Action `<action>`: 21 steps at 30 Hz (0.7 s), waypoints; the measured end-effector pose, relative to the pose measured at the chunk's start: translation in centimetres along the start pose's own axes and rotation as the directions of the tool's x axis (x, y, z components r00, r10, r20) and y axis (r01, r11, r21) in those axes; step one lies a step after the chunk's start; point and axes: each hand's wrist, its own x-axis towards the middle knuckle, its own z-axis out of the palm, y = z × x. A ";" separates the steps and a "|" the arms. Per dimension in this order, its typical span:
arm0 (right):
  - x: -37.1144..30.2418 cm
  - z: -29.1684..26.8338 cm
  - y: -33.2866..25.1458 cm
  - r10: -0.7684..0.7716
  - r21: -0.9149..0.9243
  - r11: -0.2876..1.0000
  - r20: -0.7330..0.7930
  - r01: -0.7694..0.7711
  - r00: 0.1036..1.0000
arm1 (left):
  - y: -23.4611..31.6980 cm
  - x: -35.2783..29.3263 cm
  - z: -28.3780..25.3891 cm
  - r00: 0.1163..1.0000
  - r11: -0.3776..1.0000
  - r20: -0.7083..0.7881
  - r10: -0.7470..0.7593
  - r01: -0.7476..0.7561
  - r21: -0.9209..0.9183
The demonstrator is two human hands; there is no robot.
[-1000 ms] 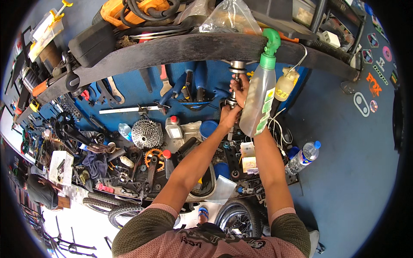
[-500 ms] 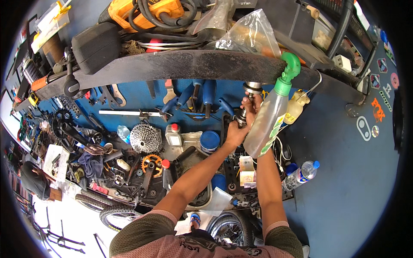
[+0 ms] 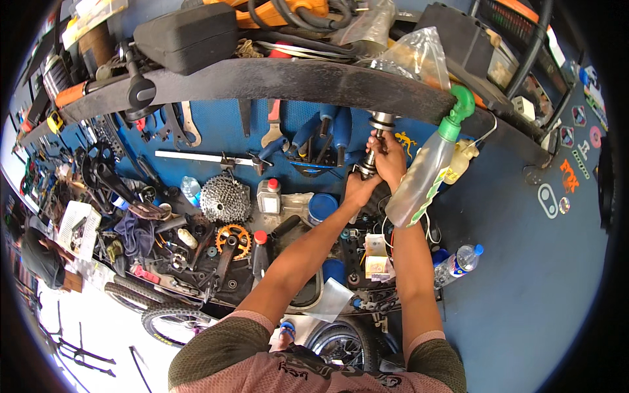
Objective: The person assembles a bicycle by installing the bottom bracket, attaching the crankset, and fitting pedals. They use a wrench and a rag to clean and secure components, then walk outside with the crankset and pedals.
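Silver metal shaft [image 3: 369, 159] below dark shelf edge [image 3: 282, 82], gripped low by left hand [image 3: 362, 190], higher by right hand [image 3: 392, 160]. Green-headed translucent spray bottle [image 3: 422, 180] alongside, fill unclear; white plastic basket [image 3: 76, 250] holds small parts.

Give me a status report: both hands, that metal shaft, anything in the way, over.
Left hand: holding ringed metal shaft low in view. Right hand: gripping it higher up. Green-topped spray bottle: hiding part of right forearm.

Wide view from the head
Faces down, close above the shirt [image 3: 249, 374]; hands [image 3: 392, 160] farther off, near centre.
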 end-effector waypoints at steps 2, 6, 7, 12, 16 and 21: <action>0.3 -0.4 -0.7 0.034 -0.174 0.984 0.017 -0.031 0.999 | -0.4 0.1 0.4 1.000 0.996 -0.031 -0.006 0.003 -0.084; 0.7 -4.8 -0.7 -0.255 -0.475 0.875 -0.284 0.096 0.924 | 0.2 -0.7 1.0 0.994 0.994 -0.022 -0.107 0.107 0.000; 1.3 -5.4 -0.9 -0.380 -0.430 0.881 -0.394 0.198 0.837 | 0.3 -1.0 1.1 0.992 0.991 -0.027 -0.122 0.123 0.048; 3.9 -5.9 -4.5 -0.265 -0.814 0.577 -0.265 -0.068 0.927 | 0.4 -1.1 0.6 0.990 0.996 -0.136 -0.042 0.053 0.077; 4.7 -7.8 -3.5 -0.373 -0.906 0.424 -0.178 -0.004 0.910 | 0.9 -1.4 1.6 0.990 0.987 -0.112 -0.089 0.103 0.125; 4.6 -6.3 -3.8 -0.362 -0.857 0.515 -0.228 -0.010 0.904 | -0.3 0.3 1.6 0.990 0.984 -0.139 -0.005 0.030 0.178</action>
